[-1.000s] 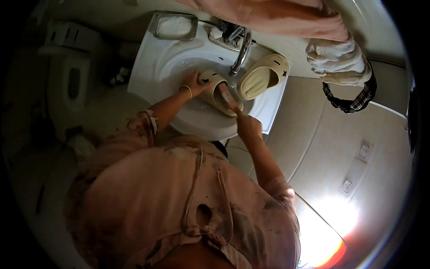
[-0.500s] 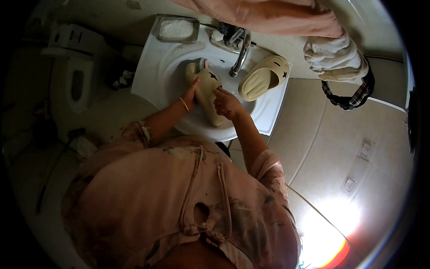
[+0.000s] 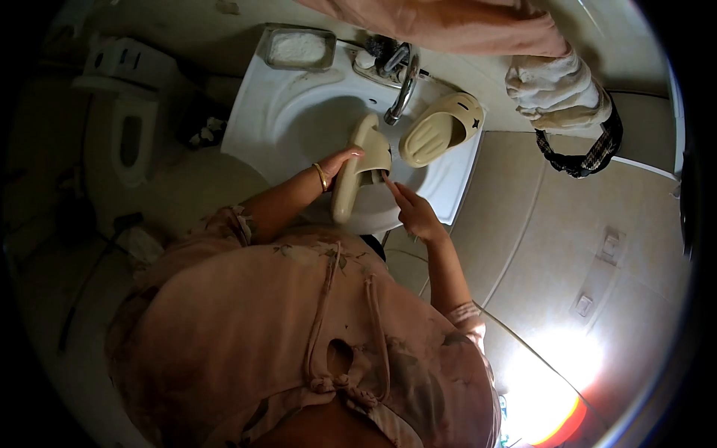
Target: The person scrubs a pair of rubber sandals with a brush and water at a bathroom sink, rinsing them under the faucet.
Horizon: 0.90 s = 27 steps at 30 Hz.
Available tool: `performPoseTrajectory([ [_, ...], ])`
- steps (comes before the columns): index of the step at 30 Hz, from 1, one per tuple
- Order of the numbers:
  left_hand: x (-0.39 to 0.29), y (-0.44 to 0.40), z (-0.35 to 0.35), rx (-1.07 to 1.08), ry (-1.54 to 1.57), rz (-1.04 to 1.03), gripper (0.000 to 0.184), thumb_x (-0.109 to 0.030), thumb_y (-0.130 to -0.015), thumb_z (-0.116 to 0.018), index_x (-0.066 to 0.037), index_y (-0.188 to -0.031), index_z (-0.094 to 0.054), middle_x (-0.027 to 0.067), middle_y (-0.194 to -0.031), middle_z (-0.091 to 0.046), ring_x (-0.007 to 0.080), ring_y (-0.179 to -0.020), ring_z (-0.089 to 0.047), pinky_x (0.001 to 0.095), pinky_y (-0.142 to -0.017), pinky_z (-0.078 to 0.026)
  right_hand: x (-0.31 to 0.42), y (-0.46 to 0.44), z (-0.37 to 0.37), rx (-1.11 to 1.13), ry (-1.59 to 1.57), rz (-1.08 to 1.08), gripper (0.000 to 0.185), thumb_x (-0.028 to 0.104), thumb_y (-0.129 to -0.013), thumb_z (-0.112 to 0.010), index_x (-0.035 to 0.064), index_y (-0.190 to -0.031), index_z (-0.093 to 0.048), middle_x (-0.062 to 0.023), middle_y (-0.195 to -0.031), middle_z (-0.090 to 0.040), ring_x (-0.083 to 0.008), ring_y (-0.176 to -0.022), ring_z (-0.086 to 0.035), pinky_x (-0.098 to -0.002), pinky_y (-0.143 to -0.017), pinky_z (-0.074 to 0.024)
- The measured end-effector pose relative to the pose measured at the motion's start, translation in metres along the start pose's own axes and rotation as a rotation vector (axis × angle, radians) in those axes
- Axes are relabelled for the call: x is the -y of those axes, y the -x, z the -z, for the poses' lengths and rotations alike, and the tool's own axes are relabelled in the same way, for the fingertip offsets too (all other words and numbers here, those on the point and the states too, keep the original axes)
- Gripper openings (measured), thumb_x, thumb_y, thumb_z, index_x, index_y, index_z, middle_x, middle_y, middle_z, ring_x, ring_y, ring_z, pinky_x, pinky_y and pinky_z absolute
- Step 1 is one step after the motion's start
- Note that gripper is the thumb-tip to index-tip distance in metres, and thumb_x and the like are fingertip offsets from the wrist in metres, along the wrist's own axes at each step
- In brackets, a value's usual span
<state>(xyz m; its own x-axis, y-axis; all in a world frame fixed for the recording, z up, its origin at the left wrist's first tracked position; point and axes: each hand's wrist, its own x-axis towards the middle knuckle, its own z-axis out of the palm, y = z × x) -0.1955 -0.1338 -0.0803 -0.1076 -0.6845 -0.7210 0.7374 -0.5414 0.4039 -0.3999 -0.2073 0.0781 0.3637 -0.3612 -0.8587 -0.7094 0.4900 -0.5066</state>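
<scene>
A cream slipper (image 3: 346,190) is tilted on its side over the sink (image 3: 306,123). My left hand (image 3: 341,164) is closed on its sole side. My right hand (image 3: 419,215) grips the pinkish handle of a brush (image 3: 390,183), whose head is inside the slipper's foot opening and mostly hidden. The matching slipper (image 3: 441,131), with a dark star on its strap, rests on the sink's right rim, beside the faucet (image 3: 403,93).
On the sink's back left corner is a dish of white powder (image 3: 301,49). Pink cloth (image 3: 448,22), a white towel (image 3: 556,93) and a dark headband (image 3: 586,157) hang at upper right. A toilet (image 3: 131,134) stands left. A bright lamp (image 3: 549,381) glows at lower right.
The slipper has turned and shifted right and toward me, so its foot opening now shows. The brush has gone from the slipper's far side into that opening, and my right hand has moved right and nearer.
</scene>
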Motion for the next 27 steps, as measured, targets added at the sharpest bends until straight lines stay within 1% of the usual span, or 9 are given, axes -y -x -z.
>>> performPoseTrajectory([
  [3, -0.028, 0.014, -0.009, -0.056, 0.029, 0.105, 0.054, -0.053, -0.067, -0.068, -0.013, -0.102, -0.059, 0.0072, -0.088, -0.06, 0.0219, -0.075, -0.059, 0.0377, -0.065, -0.049, -0.023, 0.023, 0.003, 0.105, -0.128, -0.1, 0.044, 0.028, -0.094, -0.047, 0.0067, -0.132, -0.045, -0.0004, -0.062, -0.045, -0.0062, -0.042, -0.035, -0.0206, -0.038, -0.0301],
  [5, -0.044, 0.004, 0.008, -0.085, -0.146, 0.17, 0.06, -0.053, -0.066, -0.068, -0.012, -0.109, -0.058, 0.0085, -0.097, -0.06, 0.0219, -0.084, -0.057, 0.0378, -0.073, -0.048, -0.042, 0.027, 0.0, 0.096, -0.099, -0.031, 0.05, 0.033, -0.092, -0.053, 0.0058, -0.133, -0.044, 0.0025, -0.063, -0.045, -0.0047, -0.046, -0.035, -0.0194, -0.041, -0.0313],
  [8, -0.058, -0.001, 0.027, -0.062, -0.391, 0.154, 0.066, -0.05, -0.065, -0.07, -0.012, -0.117, -0.056, 0.0097, -0.109, -0.058, 0.0206, -0.096, -0.055, 0.0374, -0.082, -0.045, -0.087, -0.017, -0.011, -0.196, 0.328, 0.235, 0.041, 0.024, -0.09, -0.05, 0.0046, -0.126, -0.048, -0.0182, -0.083, -0.064, -0.0272, -0.072, -0.064, -0.0371, -0.062, -0.049],
  [11, -0.074, 0.008, 0.025, -0.053, -0.492, 0.189, 0.072, -0.044, -0.064, -0.073, -0.011, -0.124, -0.051, 0.0107, -0.112, -0.057, 0.0234, -0.099, -0.054, 0.0372, -0.083, -0.045, -0.064, -0.043, -0.028, -0.377, 0.683, 0.196, 0.035, 0.019, -0.088, -0.047, 0.0038, -0.119, -0.05, -0.0251, -0.098, -0.062, -0.0399, -0.095, -0.059, -0.0467, -0.08, -0.0462],
  [14, -0.071, 0.013, 0.029, -0.033, -0.672, 0.043, 0.091, -0.04, -0.059, -0.075, -0.009, -0.135, -0.037, 0.015, -0.12, -0.053, 0.0271, -0.105, -0.052, 0.0366, -0.09, -0.042, -0.065, -0.086, -0.043, -0.443, 0.727, 0.146, 0.03, 0.018, -0.087, -0.044, 0.0038, -0.114, -0.05, -0.0237, -0.098, -0.062, -0.0426, -0.092, -0.058, -0.0484, -0.077, -0.0468],
  [17, -0.065, 0.021, 0.019, -0.144, -0.972, -0.164, 0.113, -0.036, -0.052, -0.077, -0.007, -0.143, -0.017, 0.0199, -0.128, -0.046, 0.0313, -0.114, -0.047, 0.0363, -0.096, -0.039, -0.058, -0.083, -0.04, -0.463, 0.615, 0.395, 0.033, 0.017, -0.089, -0.044, 0.0041, -0.118, -0.046, -0.0259, -0.091, -0.061, -0.0436, -0.087, -0.058, -0.0497, -0.073, -0.0466],
  [21, -0.038, -0.024, 0.058, -0.224, -1.075, -0.183, 0.123, -0.031, -0.048, -0.076, -0.006, -0.145, -0.005, 0.0233, -0.132, -0.042, 0.0337, -0.121, -0.042, 0.0355, -0.098, -0.038, -0.024, 0.005, -0.062, -0.506, 0.498, 0.703, 0.031, 0.014, -0.091, -0.04, 0.0056, -0.119, -0.045, -0.0278, -0.084, -0.061, -0.0436, -0.083, -0.059, -0.051, -0.07, -0.0456],
  [24, -0.055, 0.004, 0.029, -0.186, -0.988, -0.081, 0.12, -0.03, -0.05, -0.074, -0.006, -0.145, -0.006, 0.0232, -0.134, -0.04, 0.0327, -0.121, -0.042, 0.035, -0.099, -0.037, -0.01, 0.006, -0.075, -0.425, 0.594, 0.468, 0.031, 0.019, -0.092, -0.044, 0.0043, -0.118, -0.052, -0.0256, -0.086, -0.061, -0.0428, -0.083, -0.058, -0.0494, -0.07, -0.0458],
  [27, -0.06, 0.015, 0.008, -0.154, -1.061, -0.045, 0.114, -0.026, -0.053, -0.072, -0.007, -0.145, -0.007, 0.0209, -0.13, -0.044, 0.0324, -0.117, -0.045, 0.0352, -0.096, -0.039, -0.001, -0.071, -0.055, -0.524, 0.578, 0.422, 0.032, 0.02, -0.091, -0.044, 0.0066, -0.119, -0.052, -0.0263, -0.084, -0.061, -0.0437, -0.079, -0.059, -0.0517, -0.067, -0.0458],
])
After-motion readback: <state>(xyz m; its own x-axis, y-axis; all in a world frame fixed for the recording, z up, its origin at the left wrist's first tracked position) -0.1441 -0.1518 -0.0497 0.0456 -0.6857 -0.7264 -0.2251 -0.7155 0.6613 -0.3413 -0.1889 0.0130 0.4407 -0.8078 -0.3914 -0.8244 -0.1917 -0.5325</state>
